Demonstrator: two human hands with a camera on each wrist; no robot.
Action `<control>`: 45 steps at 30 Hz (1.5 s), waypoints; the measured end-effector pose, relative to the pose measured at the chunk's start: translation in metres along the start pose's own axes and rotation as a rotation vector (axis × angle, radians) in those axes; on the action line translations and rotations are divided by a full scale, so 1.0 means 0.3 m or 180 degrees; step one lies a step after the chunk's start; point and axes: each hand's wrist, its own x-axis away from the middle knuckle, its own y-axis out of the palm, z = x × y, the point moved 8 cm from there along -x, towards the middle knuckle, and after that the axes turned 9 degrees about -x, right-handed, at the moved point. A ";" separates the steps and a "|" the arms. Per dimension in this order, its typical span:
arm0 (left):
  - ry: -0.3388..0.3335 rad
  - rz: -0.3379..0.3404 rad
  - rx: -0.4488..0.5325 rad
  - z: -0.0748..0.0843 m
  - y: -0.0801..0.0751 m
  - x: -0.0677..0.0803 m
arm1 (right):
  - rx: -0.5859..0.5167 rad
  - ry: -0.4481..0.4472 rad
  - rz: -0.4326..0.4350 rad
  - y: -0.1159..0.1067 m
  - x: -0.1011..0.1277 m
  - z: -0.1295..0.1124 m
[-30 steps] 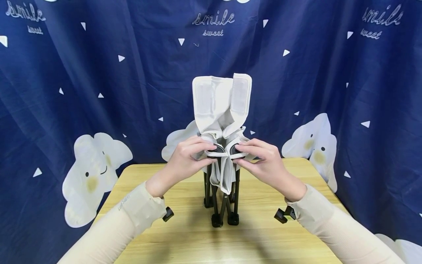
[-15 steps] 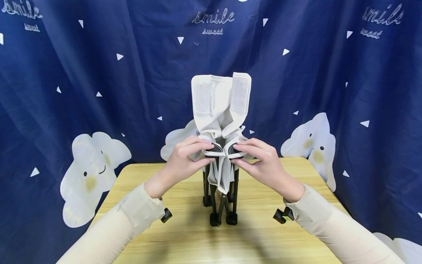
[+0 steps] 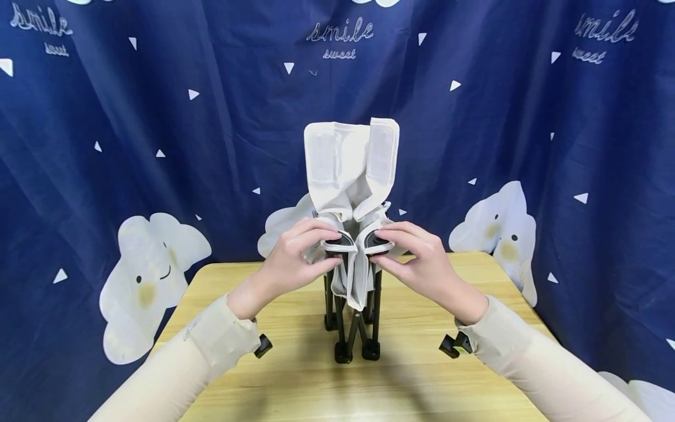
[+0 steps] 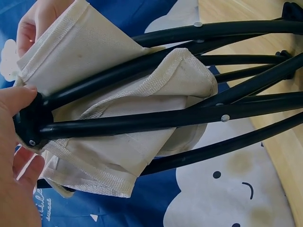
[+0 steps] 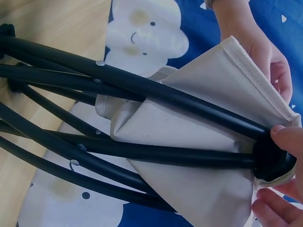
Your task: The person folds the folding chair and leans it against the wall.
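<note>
Little has moved: each hand [image 3: 295,258] [image 3: 419,261] still grips the folded chair [image 3: 352,234] (curtain [image 3: 158,105] reads "smile sweet").

The folded chair [image 3: 352,234] has pale cream-grey fabric with woven edging of the same tone, on glossy black tubes with small silver rivets and black end caps. The table [image 3: 295,375] is light yellow wood with a fine straight grain. Behind hangs a navy curtain [image 3: 158,117] scattered with small white triangles, white script lettering, and white clouds with dot eyes and what look like yellowish cheeks. Both sleeves [image 3: 532,363] are beige.
</note>
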 end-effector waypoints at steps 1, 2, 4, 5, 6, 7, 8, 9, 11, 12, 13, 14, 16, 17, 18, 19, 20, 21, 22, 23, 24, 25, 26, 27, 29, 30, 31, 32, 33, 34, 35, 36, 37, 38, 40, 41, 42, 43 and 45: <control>-0.0007 -0.0011 0.0011 0.001 -0.002 0.001 | -0.0005 0.0015 0.0007 -0.002 0.002 0.001; -0.0009 -0.0014 0.0015 0.002 -0.005 0.003 | -0.0012 0.0033 0.0016 -0.004 0.004 0.001; -0.0017 -0.0002 0.0043 0.002 -0.012 0.005 | -0.0025 0.0065 0.0024 -0.010 0.008 0.003; -0.0022 0.0013 0.0048 0.002 -0.016 0.007 | -0.0033 0.0088 0.0029 -0.013 0.009 0.003; -0.0029 0.0027 0.0056 0.001 -0.021 0.009 | -0.0035 0.0101 0.0037 -0.017 0.011 0.003; -0.0040 0.0047 0.0056 0.000 -0.026 0.011 | -0.0042 0.0119 0.0044 -0.021 0.013 0.004; -0.0047 0.0069 0.0053 -0.001 -0.031 0.013 | -0.0042 0.0135 0.0051 -0.025 0.014 0.005; -0.0053 0.0090 0.0053 -0.001 -0.036 0.015 | -0.0047 0.0153 0.0060 -0.029 0.016 0.006; -0.0065 0.0123 0.0042 -0.003 -0.044 0.019 | -0.0064 0.0191 0.0090 -0.035 0.019 0.009; -0.0064 0.0136 0.0043 -0.003 -0.047 0.021 | -0.0090 0.0211 0.0106 -0.038 0.021 0.011; -0.0063 0.0153 0.0043 -0.005 -0.050 0.024 | -0.0098 0.0229 0.0118 -0.041 0.024 0.013; -0.0057 0.0170 0.0044 -0.006 -0.052 0.027 | -0.0102 0.0241 0.0135 -0.043 0.026 0.015; -0.0049 0.0196 0.0050 -0.010 -0.055 0.034 | -0.0108 0.0253 0.0174 -0.047 0.031 0.018; -0.0045 0.0206 0.0054 -0.011 -0.056 0.038 | -0.0107 0.0256 0.0188 -0.050 0.034 0.019; -0.0043 0.0218 0.0058 -0.013 -0.056 0.041 | -0.0100 0.0260 0.0200 -0.051 0.037 0.021; -0.0050 0.0225 0.0059 -0.016 -0.057 0.046 | -0.0093 0.0260 0.0208 -0.053 0.040 0.021; -0.0057 0.0232 0.0062 -0.018 -0.057 0.051 | -0.0094 0.0262 0.0214 -0.054 0.042 0.022; -0.0065 0.0235 0.0068 -0.019 -0.056 0.055 | -0.0095 0.0262 0.0214 -0.054 0.045 0.023; -0.0078 0.0236 0.0071 -0.021 -0.056 0.060 | -0.0098 0.0264 0.0209 -0.054 0.047 0.023; -0.0096 0.0234 0.0078 -0.023 -0.055 0.066 | -0.0098 0.0265 0.0202 -0.053 0.051 0.024; -0.0112 0.0229 0.0090 -0.025 -0.054 0.071 | -0.0095 0.0266 0.0198 -0.053 0.054 0.025; -0.0130 0.0222 0.0103 -0.027 -0.053 0.076 | -0.0091 0.0270 0.0194 -0.052 0.057 0.025; -0.0144 0.0222 0.0111 -0.028 -0.053 0.081 | -0.0076 0.0277 0.0196 -0.051 0.060 0.027; -0.0156 0.0223 0.0120 -0.030 -0.052 0.085 | -0.0061 0.0287 0.0204 -0.051 0.064 0.029; -0.0168 0.0223 0.0149 -0.033 -0.052 0.095 | -0.0034 0.0315 0.0223 -0.052 0.071 0.034; -0.0159 0.0220 0.0161 -0.033 -0.051 0.099 | -0.0023 0.0327 0.0232 -0.052 0.075 0.037; -0.0148 0.0213 0.0169 -0.033 -0.050 0.103 | -0.0014 0.0337 0.0240 -0.052 0.078 0.040; -0.0139 0.0202 0.0176 -0.034 -0.049 0.108 | -0.0011 0.0341 0.0245 -0.051 0.081 0.042; -0.0124 0.0185 0.0187 -0.034 -0.046 0.112 | -0.0014 0.0341 0.0244 -0.051 0.085 0.044; -0.0110 0.0161 0.0194 -0.033 -0.043 0.116 | -0.0015 0.0335 0.0239 -0.050 0.088 0.045; -0.0102 0.0132 0.0200 -0.033 -0.040 0.121 | -0.0015 0.0328 0.0235 -0.049 0.090 0.045; -0.0097 0.0104 0.0208 -0.033 -0.036 0.126 | -0.0013 0.0321 0.0230 -0.048 0.093 0.046; -0.0092 0.0086 0.0215 -0.032 -0.033 0.129 | -0.0011 0.0315 0.0225 -0.047 0.095 0.045; -0.0093 0.0070 0.0220 -0.033 -0.029 0.134 | -0.0012 0.0316 0.0218 -0.046 0.098 0.046; -0.0070 0.0061 0.0229 -0.033 -0.022 0.142 | -0.0004 0.0315 0.0213 -0.043 0.104 0.047; -0.0063 0.0055 0.0235 -0.034 -0.018 0.147 | -0.0005 0.0316 0.0208 -0.041 0.108 0.049; -0.0053 0.0058 0.0232 -0.034 -0.016 0.151 | -0.0007 0.0324 0.0202 -0.039 0.112 0.051; -0.0043 0.0062 0.0226 -0.035 -0.012 0.156 | -0.0021 0.0361 0.0193 -0.036 0.117 0.056; -0.0042 0.0048 0.0200 -0.037 -0.004 0.168 | -0.0029 0.0400 0.0180 -0.030 0.128 0.063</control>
